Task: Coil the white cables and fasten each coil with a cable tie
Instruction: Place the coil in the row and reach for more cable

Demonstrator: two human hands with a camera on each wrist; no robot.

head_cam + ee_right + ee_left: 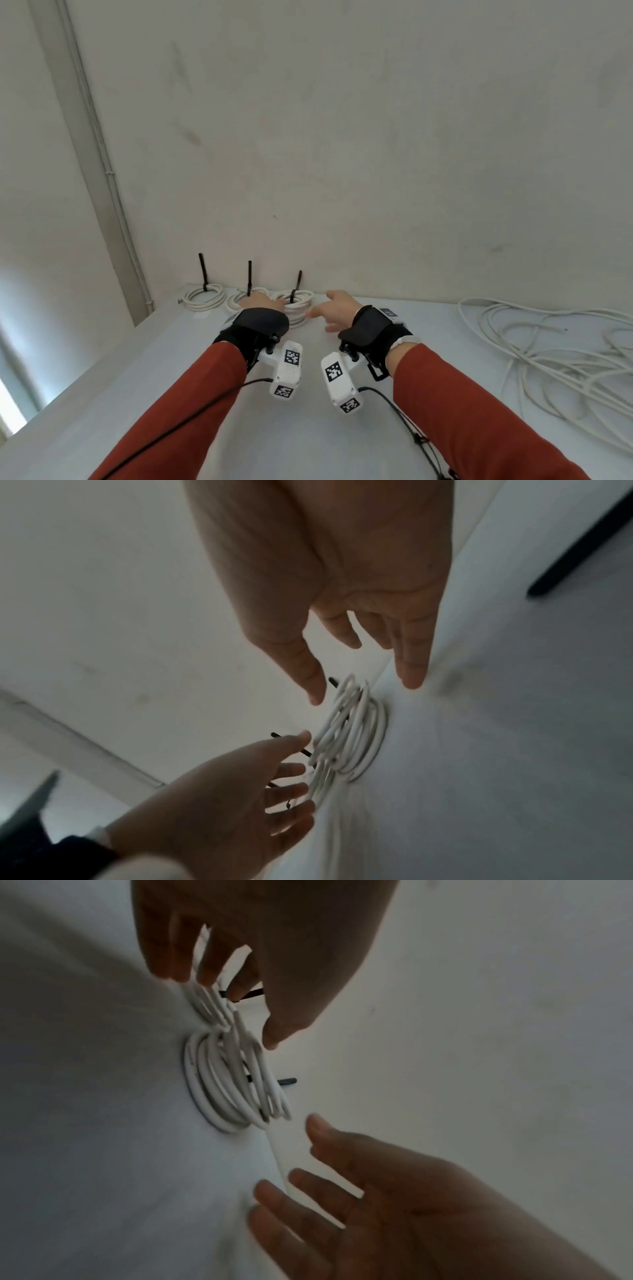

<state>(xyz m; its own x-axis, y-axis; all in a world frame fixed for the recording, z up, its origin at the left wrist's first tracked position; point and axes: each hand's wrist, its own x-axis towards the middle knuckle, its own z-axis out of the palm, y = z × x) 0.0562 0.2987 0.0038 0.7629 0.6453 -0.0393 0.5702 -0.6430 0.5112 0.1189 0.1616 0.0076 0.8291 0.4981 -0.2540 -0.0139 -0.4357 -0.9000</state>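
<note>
A: White worktop [308, 452], bare wall [376, 137]. Head view: three tied coils [205, 298] parked along the back edge, probably clearing room. Loose cables [548, 353] wait at the right edge.
B: Left wrist?
A: Left hand [274, 947] straight-fingered, touching coils, likely tidying.
B: Right wrist?
A: Right hand [342, 574] spread, empty, just beside.

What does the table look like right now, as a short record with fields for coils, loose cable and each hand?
tied coils: three in a row by the wall, a black cable tie on each
loose cable: uncoiled tangle at right
left hand: open, over middle coil
right hand: open, beside right coil, holding nothing
</note>
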